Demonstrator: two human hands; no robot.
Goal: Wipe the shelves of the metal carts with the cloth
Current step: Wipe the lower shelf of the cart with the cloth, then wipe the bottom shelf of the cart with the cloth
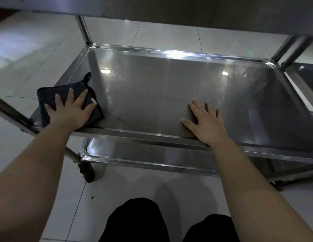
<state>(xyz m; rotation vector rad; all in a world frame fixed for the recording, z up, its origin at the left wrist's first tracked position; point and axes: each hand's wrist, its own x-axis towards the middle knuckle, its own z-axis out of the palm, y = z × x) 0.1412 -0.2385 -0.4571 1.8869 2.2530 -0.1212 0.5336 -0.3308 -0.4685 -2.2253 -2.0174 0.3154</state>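
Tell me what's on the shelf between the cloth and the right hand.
Head view: nothing but bare steel of the middle shelf between the dark cloth under the left hand and the right hand.

Floor (pixel 38 55): pale glossy tiles with thin grout lines around and below me.
Light: soft glare on the tiles, upper left of the frame.
Speck (pixel 92 197): small dark mark, lower left.

Bare forearms, sleeveless, black trousers (pixel 134 222)
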